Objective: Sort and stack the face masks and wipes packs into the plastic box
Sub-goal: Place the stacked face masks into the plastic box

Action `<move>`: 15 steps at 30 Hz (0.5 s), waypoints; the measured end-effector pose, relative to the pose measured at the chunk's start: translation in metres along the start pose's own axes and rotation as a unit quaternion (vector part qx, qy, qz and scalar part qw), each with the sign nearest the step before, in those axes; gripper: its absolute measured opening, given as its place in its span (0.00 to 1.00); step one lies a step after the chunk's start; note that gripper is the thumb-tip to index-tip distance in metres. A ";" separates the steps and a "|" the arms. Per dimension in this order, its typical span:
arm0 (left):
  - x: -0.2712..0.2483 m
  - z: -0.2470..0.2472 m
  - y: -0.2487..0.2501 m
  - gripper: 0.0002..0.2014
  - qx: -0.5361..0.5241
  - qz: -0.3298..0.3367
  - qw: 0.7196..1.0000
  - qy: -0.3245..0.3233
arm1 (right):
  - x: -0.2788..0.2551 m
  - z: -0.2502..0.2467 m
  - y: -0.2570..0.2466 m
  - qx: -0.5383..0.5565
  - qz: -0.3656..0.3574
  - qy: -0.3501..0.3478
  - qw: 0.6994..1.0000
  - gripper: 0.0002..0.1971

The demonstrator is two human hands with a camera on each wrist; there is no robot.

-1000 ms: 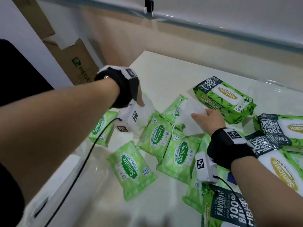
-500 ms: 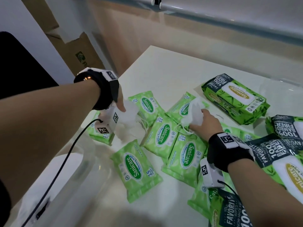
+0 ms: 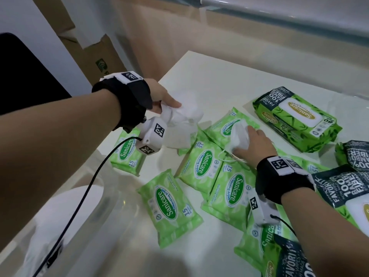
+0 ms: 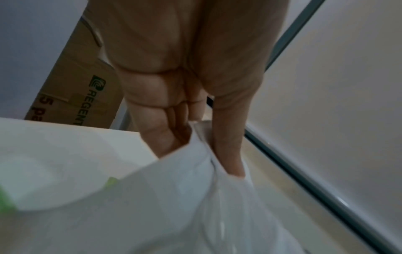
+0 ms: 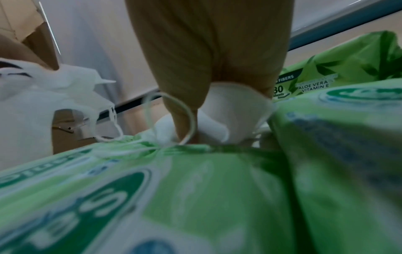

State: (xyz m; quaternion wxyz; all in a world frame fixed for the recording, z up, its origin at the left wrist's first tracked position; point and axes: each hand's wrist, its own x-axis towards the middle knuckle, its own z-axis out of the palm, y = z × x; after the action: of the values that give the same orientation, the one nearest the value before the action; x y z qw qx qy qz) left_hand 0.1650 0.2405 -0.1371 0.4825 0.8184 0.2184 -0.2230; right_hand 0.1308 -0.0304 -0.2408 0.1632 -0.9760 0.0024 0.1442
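Note:
My left hand [image 3: 165,102] grips a bunch of white face masks [image 3: 183,120] held above the table's left part; in the left wrist view the thumb and fingers [image 4: 228,154] pinch the white masks [image 4: 185,197]. My right hand [image 3: 251,142] holds one white face mask [image 3: 239,136] down on the small green wipes packs [image 3: 201,162]; its ear loop [image 5: 172,118] curls round the thumb in the right wrist view, over the mask [image 5: 230,110]. The clear plastic box [image 3: 83,226] stands at the lower left with something white inside.
Several small green wipes packs [image 3: 169,206] lie scattered across the white table [image 3: 209,76]. Large 80-sheet packs [image 3: 295,118] lie at the right, with dark-labelled ones [image 3: 339,186] beside my right forearm. Brown cardboard boxes [image 3: 103,56] lean at the back left.
My left hand has lifted the bunch of masks up and rightward. My right hand has stayed on its mask atop the small packs, pressing it lower.

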 end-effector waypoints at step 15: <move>-0.036 -0.008 0.025 0.15 -0.097 0.102 0.971 -0.191 | -0.018 -0.031 -0.034 0.477 0.017 0.120 0.870 0.09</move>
State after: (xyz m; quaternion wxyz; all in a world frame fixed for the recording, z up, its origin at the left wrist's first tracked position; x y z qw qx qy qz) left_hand 0.1518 0.2318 -0.0955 0.6125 0.7280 0.0575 -0.3026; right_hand 0.1240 -0.0086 -0.1965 0.6052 -0.7889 0.1066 0.0103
